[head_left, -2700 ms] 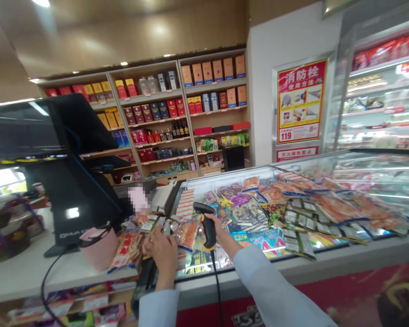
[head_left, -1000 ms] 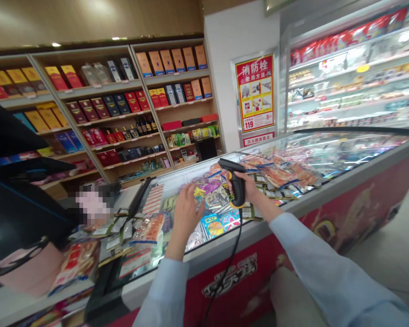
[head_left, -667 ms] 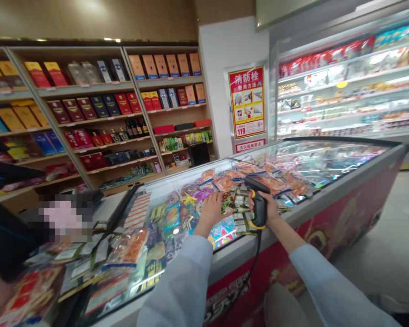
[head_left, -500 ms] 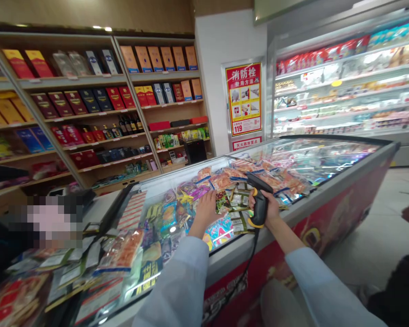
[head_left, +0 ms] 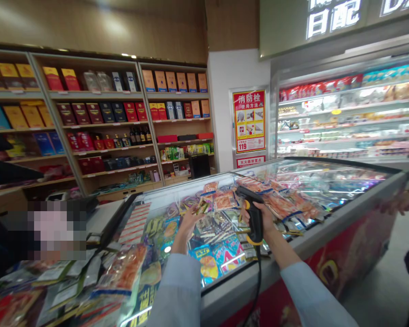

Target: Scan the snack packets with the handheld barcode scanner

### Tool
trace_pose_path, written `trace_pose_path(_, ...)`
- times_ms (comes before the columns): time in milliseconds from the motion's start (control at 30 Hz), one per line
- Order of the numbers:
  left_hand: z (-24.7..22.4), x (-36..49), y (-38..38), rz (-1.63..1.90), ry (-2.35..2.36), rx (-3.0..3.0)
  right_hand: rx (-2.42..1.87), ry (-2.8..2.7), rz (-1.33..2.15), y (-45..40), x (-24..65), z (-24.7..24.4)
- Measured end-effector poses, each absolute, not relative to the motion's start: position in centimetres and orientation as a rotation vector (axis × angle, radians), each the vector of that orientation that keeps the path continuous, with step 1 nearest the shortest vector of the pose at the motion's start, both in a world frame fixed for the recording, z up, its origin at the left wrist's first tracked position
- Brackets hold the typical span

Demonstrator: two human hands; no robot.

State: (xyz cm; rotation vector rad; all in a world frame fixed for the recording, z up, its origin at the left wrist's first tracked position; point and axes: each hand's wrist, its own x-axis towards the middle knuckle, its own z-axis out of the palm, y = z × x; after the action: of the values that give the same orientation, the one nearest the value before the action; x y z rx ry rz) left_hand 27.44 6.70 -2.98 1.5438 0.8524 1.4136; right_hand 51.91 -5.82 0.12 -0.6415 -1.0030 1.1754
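My right hand (head_left: pixel 264 218) is wrapped round the handle of a black and yellow barcode scanner (head_left: pixel 254 215), whose head points left and whose cable hangs over the freezer edge. My left hand (head_left: pixel 189 222) is over the glass left of the scanner, its fingers closed on a small green and purple packet (head_left: pixel 203 206). Clear packs of orange-red food (head_left: pixel 286 204) lie on the glass right of and behind the scanner. Under the glass between my forearms are blue snack bags (head_left: pixel 207 263).
A chest freezer (head_left: pixel 354 200) runs to the right. More packs (head_left: pixel 121 268) are piled at the lower left beside a person in dark clothes (head_left: pixel 0 245). Another person's hand (head_left: pixel 400 200) is at the right edge. Shelves (head_left: pixel 105 93) stand behind.
The view has tilted up. My left hand has moved left, away from the scanner, and now has a small packet in its fingers. The hand at the right edge has come to the freezer's rim.
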Motion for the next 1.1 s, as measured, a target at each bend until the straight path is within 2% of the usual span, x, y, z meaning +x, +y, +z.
trace_pose_path(100,-2.1,26.8,6.5,1.529,0.563,1.283,-0.6,-1.073,1.28,-4.2,49.7,0.7)
trace_pose_path(233,-1.3,27.0,5.7,1.594,0.381,1.215,-0.582,-1.118,1.411,-3.6,48.2,0.1)
trace_pose_path(633,-2.0,27.4,6.0,1.819,0.601,1.311,-0.733,-1.137,1.49,-4.2,47.8,-0.8)
trace_pose_path(1100,-2.3,27.4,6.4,1.803,0.679,1.361,-0.726,-1.17,1.506,-4.3,48.0,-1.0)
